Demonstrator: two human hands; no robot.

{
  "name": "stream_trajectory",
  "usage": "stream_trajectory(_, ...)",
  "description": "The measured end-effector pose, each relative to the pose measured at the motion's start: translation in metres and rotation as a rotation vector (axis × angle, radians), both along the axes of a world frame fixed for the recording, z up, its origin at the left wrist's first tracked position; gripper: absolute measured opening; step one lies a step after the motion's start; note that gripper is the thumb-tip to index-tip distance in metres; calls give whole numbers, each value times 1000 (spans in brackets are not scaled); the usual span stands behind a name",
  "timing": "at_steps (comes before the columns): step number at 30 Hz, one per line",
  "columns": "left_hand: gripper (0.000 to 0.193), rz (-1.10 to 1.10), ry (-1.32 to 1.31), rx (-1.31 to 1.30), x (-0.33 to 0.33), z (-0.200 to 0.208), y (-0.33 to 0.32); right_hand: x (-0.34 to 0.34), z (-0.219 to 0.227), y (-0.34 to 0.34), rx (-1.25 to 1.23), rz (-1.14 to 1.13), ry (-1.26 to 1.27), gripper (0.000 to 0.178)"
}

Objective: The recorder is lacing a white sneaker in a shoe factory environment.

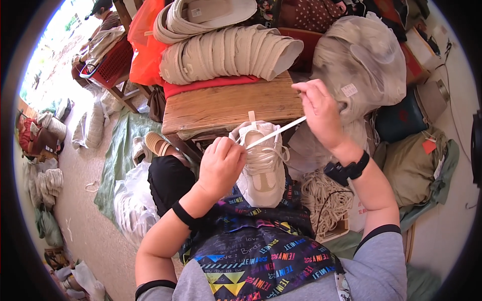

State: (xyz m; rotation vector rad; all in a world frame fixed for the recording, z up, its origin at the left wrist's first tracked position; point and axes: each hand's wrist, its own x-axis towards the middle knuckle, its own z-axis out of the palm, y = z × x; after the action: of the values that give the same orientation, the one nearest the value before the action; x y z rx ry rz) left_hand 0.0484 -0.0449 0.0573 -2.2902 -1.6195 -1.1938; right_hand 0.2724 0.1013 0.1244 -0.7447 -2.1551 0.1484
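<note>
A cream sneaker (259, 183) rests on my lap, toe toward me, with laces crossing its front and a pull loop standing up at the heel. A flat white shoelace (277, 132) runs taut from the shoe's opening up to the right. My right hand (321, 113) is closed on its upper end, above and to the right of the shoe. Against the shoe's left side, my left hand (223, 163) has its fingers pinched together where the lace comes out. The fingertips there are partly hidden.
A wooden bench (231, 108) stands just beyond the shoe, bearing a nested row of cream shoe uppers (221, 55). A plastic bag (361, 60) lies at the far right. Right of my lap, a box holds a heap of laces (324, 200). Another bagged bundle (133, 203) sits left.
</note>
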Motion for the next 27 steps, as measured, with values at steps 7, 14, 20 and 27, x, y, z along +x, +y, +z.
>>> stream_trajectory(7, 11, -60, -309, -325, -4, -1, -9, 84, 20, 33, 263, -196, -289, 39)
stream_trajectory(14, 24, 50, -1061, -479, -41, 7, -9, 94, 14, 38, -190, -319, 102, 24)
stream_trajectory(20, 33, 62, -1730, -252, -127, 28, -12, 28, -12, -31, -359, 326, -238, 20)
stream_trajectory(27, 33, -202, -1981, -218, -143, 39, -23, -7, -37, -65, -318, 108, -324, 16)
